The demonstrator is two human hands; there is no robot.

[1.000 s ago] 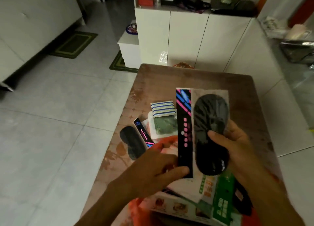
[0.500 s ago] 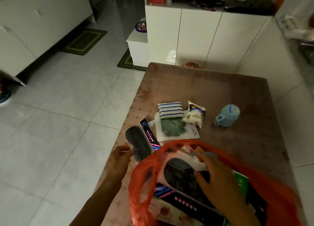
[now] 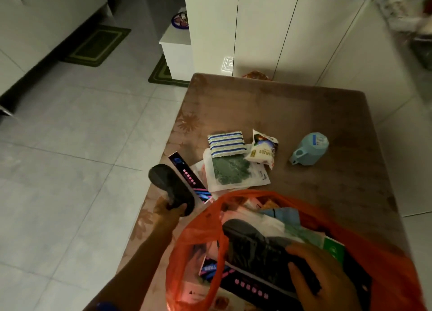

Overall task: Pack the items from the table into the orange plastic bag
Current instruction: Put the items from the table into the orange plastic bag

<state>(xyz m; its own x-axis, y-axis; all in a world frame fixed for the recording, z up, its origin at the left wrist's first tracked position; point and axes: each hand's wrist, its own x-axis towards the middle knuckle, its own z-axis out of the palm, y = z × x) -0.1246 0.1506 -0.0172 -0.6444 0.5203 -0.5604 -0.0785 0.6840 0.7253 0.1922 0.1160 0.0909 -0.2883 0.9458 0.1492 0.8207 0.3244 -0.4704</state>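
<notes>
R hand (image 3: 327,278) is inside the orange plastic bag (image 3: 385,271), fingers wrapped over a black insole pack (image 3: 261,252) w/ pink dots on its card, pressing it down among other pkgs. L hand (image 3: 169,209) is clamped on the near end of a 2nd black insole pack (image 3: 173,189) at the table's (image 3: 292,109) left edge. Still on the table beyond the bag: green pad in clear sleeve (image 3: 233,170), blue-striped sponge (image 3: 226,142) on it, white snack packet (image 3: 263,150) touching, blue cup (image 3: 309,151) on its side, apart to the right
</notes>
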